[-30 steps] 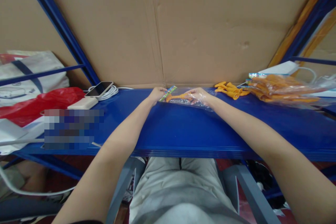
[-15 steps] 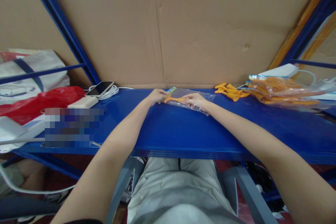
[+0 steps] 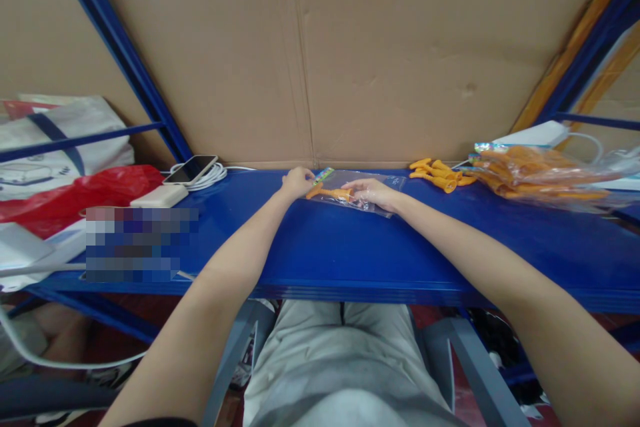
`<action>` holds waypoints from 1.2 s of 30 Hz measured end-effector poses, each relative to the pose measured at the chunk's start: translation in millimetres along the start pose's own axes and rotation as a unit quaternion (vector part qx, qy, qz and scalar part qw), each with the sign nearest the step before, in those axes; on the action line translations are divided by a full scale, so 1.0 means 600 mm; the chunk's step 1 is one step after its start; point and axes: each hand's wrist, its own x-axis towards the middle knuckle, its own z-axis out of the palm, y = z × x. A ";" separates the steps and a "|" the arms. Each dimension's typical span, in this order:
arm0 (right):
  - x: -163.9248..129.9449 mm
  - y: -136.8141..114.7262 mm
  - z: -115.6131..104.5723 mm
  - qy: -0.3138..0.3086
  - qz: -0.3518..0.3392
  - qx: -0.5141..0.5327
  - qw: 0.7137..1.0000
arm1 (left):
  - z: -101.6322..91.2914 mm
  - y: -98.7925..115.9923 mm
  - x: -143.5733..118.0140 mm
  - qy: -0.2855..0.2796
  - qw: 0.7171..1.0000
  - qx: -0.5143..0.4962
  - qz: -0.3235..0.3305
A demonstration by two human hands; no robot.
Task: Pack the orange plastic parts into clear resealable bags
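Observation:
A clear plastic bag (image 3: 391,183) with a colourful header strip (image 3: 324,177) lies on the blue tabletop between my hands. In it, or just under its film, is an orange horn-shaped plastic piece (image 3: 334,193), flared end to the right. My left hand (image 3: 297,183) is closed on the bag's left end beside the header. Bent around the flared end of the orange piece are the fingers of my right hand (image 3: 374,192). Film crosses this hand's area; whether the fingers are inside the bag I cannot tell.
Several loose orange pieces (image 3: 440,177) lie to the right, next to a large clear bag of more pieces (image 3: 540,170). On the left are a phone (image 3: 191,170) on a coiled white cable, a white block (image 3: 160,196) and a red plastic bag (image 3: 115,183). Cardboard (image 3: 350,80) stands behind.
The orange piece has shifted slightly left, and its flared end now shows. My right hand's fingers have moved back toward that end. My left hand stays at the bag's left end.

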 end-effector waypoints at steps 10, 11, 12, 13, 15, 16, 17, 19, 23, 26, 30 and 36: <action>0.010 0.011 0.008 0.049 -0.028 0.024 0.998 | 0.032 -0.004 0.015 0.015 0.983 0.015 0.181; 0.010 0.011 0.009 0.056 -0.032 0.021 0.998 | 0.034 -0.004 0.015 0.016 0.983 0.009 0.181; 0.008 0.011 0.010 0.061 -0.035 0.016 0.997 | 0.034 -0.003 0.016 0.017 0.984 0.003 0.178; 0.007 0.009 0.011 0.065 -0.037 0.010 0.997 | 0.034 -0.002 0.015 0.017 0.984 -0.003 0.176; 0.004 0.005 0.014 0.069 -0.039 0.001 0.997 | 0.034 0.001 0.014 0.010 0.985 -0.015 0.174; 0.002 0.003 0.015 0.071 -0.038 -0.002 0.997 | 0.033 0.004 0.013 0.005 0.984 -0.021 0.175; 0.001 0.000 0.016 0.073 -0.037 -0.005 0.997 | 0.032 0.006 0.011 0.001 0.984 -0.026 0.175; 0.001 -0.003 0.018 0.073 -0.033 -0.010 0.997 | 0.030 0.011 0.008 -0.005 0.985 -0.036 0.171; 0.003 -0.004 0.018 0.044 -0.018 0.009 0.999 | 0.026 0.018 0.003 -0.020 0.985 -0.052 0.162; 0.006 0.001 0.016 0.028 -0.018 0.027 0.999 | 0.026 0.020 0.001 -0.033 0.986 -0.054 0.157; 0.010 0.008 0.008 0.006 -0.049 -0.047 0.998 | 0.026 0.022 -0.002 -0.081 0.985 -0.067 0.136; 0.011 -0.001 -0.006 -0.062 -0.182 -0.298 0.935 | 0.020 0.025 -0.006 -0.126 0.978 -0.056 0.157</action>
